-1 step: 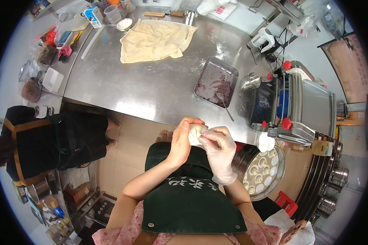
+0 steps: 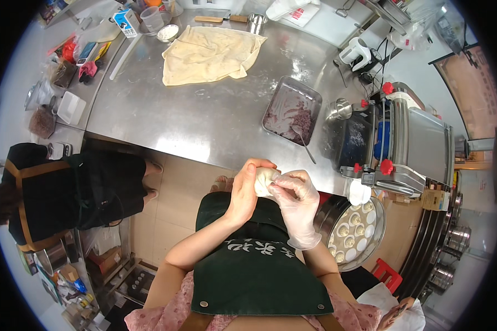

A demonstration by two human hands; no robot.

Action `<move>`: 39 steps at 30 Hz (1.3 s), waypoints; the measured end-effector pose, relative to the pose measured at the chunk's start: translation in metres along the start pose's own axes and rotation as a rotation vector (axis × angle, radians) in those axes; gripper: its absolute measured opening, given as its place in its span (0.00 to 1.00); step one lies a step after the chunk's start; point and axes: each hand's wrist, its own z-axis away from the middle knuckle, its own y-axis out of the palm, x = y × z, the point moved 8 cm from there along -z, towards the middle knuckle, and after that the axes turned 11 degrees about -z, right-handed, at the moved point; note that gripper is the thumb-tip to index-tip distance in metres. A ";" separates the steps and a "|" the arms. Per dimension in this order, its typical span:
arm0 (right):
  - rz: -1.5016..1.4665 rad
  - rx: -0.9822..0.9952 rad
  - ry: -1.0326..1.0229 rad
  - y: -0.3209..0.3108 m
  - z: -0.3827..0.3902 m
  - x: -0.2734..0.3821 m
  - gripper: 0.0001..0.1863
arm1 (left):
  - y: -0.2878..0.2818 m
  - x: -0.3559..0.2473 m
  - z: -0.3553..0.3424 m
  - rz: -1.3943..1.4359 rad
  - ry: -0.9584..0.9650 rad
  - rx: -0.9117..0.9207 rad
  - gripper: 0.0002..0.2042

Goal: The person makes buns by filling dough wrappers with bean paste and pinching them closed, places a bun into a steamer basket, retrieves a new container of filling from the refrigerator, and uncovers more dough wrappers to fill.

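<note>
My left hand is bare and my right hand wears a clear glove. Both are closed around a small pale lump of dough, held in front of my green apron just off the steel table's near edge. The fingers pinch the lump from both sides. A metal tray of purple filling with a spoon in it lies on the table just beyond my hands. At my right, a round steamer tray holds several formed white buns.
A sheet of beige dough is spread at the table's far side. A dough-rolling machine with red knobs stands on the right. A person in black crouches at the left. Containers and tools crowd the far left corner.
</note>
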 end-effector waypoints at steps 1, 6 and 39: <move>-0.059 0.015 0.060 0.001 -0.003 -0.002 0.11 | 0.000 -0.003 0.000 -0.040 0.035 0.004 0.26; -0.301 0.027 0.343 0.003 -0.019 -0.011 0.08 | -0.013 0.006 -0.004 -0.156 0.080 0.046 0.26; 0.100 0.060 0.079 0.019 -0.037 -0.046 0.14 | -0.032 0.017 -0.039 -0.006 -0.174 -0.011 0.30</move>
